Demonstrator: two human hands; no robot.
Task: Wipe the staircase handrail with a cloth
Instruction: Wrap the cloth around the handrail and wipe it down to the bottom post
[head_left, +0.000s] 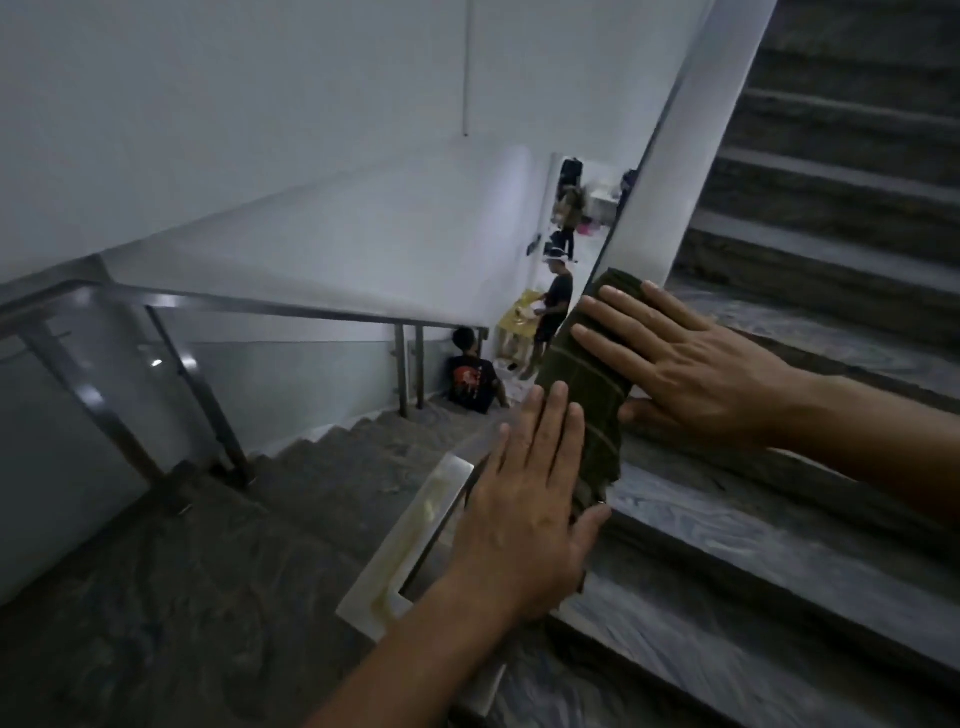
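Both of your hands lie flat with fingers spread, pressing a folded dark green cloth (587, 384) against the handrail (415, 525). Your left hand (524, 509) covers the cloth's lower end, thumb hooked round its right edge; your right hand (691, 364) presses the upper end. Beside them, grey stone steps (779, 551) climb to the right. Farther down, a glass balustrade (130, 353) follows the lower flight, where a seated person (470, 376) and a standing person (553, 312) wait at the bottom.
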